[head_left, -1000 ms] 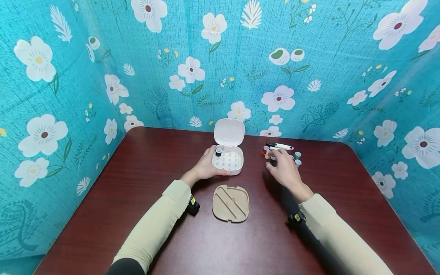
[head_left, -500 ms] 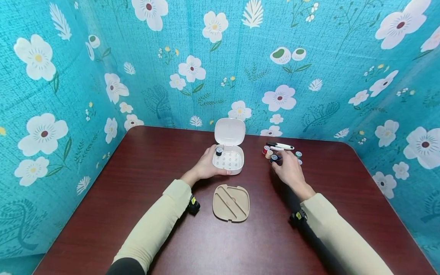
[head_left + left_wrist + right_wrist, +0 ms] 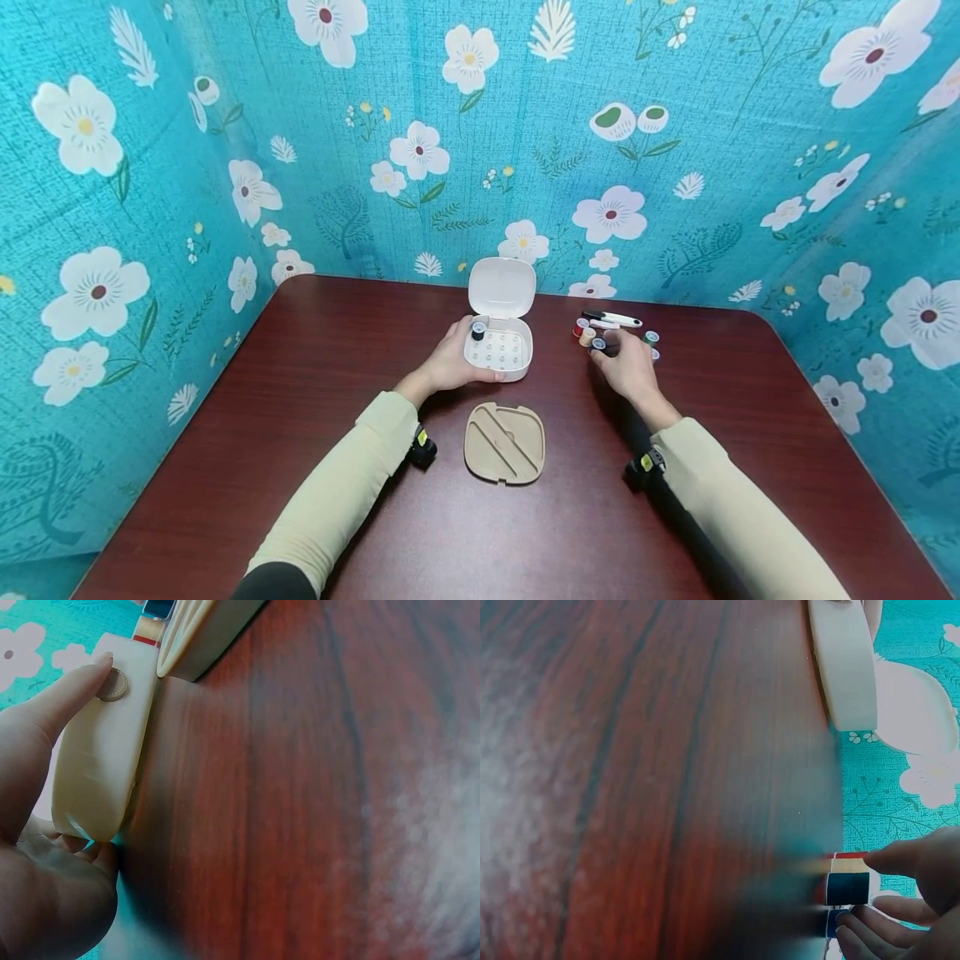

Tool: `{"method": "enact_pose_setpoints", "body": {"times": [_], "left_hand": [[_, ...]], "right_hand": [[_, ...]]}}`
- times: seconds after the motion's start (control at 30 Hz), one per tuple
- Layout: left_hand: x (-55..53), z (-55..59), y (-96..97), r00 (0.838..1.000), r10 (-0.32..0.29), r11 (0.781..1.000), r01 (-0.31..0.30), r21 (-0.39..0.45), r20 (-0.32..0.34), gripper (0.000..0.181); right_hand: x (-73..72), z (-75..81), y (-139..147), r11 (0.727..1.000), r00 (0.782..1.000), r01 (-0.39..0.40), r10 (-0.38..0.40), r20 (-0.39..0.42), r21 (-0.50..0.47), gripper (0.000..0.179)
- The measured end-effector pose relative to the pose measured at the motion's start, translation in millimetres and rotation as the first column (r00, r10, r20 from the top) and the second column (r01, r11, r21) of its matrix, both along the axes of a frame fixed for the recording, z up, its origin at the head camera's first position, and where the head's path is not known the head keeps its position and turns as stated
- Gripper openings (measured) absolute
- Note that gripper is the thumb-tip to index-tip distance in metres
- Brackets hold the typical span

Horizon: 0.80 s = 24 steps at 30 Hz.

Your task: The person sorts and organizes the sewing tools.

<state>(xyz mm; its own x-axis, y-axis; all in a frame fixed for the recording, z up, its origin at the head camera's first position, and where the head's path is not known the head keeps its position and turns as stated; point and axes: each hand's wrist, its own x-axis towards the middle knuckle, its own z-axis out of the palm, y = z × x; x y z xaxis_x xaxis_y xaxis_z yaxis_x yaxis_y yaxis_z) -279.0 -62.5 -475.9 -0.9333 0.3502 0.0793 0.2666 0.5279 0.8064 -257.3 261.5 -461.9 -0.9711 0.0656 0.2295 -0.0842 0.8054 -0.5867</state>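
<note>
My left hand (image 3: 448, 360) grips the white sewing box (image 3: 498, 373) at its left side. In the left wrist view its thumb (image 3: 84, 684) lies by the round front catch (image 3: 113, 685). The lid (image 3: 502, 287) stands raised. Inside, a dark thread spool (image 3: 477, 332) sits at the back left among rows of small pegs. My right hand (image 3: 630, 365) is low over a group of thread spools. Its thumb and fingers lie apart around a dark navy spool (image 3: 847, 889), with fingertips touching a blue spool (image 3: 833, 923). The hand hides some spools.
A beige divided tray (image 3: 504, 443) lies on the dark red table (image 3: 375, 333) in front of the box. Red (image 3: 581, 327), beige (image 3: 588, 337) and green (image 3: 651, 337) spools stand around my right hand. Behind them lies a slim black-and-white tool (image 3: 613, 317). Floral cloth (image 3: 420, 217) hangs behind.
My right hand has shifted slightly right from a second ago, uncovering the beige spool and the navy spool's top. In the last half second it has barely moved. The left hand stays on the box.
</note>
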Motion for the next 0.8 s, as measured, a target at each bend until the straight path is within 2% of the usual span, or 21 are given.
{"method": "enact_pose_setpoints", "body": {"times": [0.33, 0.57, 0.8], "left_hand": [[-0.6, -0.9, 0.4, 1.000, 0.003, 1.000, -0.003, 0.005, 0.002, 0.117], [-0.3, -0.8, -0.1, 1.000, 0.007, 1.000, -0.007, 0.012, 0.010, 0.117], [-0.2, 1.1, -0.6, 1.000, 0.004, 1.000, -0.003, -0.018, 0.020, 0.118]], "right_hand": [[-7.6, -5.1, -2.4, 0.998, 0.999, 0.043, -0.044, -0.012, -0.041, 0.022], [-9.4, -8.2, -2.6, 0.997, 0.999, 0.051, -0.051, -0.002, -0.055, 0.019], [-10.5, -9.6, -1.1, 0.997, 0.999, 0.032, -0.032, -0.005, -0.072, 0.020]]}}
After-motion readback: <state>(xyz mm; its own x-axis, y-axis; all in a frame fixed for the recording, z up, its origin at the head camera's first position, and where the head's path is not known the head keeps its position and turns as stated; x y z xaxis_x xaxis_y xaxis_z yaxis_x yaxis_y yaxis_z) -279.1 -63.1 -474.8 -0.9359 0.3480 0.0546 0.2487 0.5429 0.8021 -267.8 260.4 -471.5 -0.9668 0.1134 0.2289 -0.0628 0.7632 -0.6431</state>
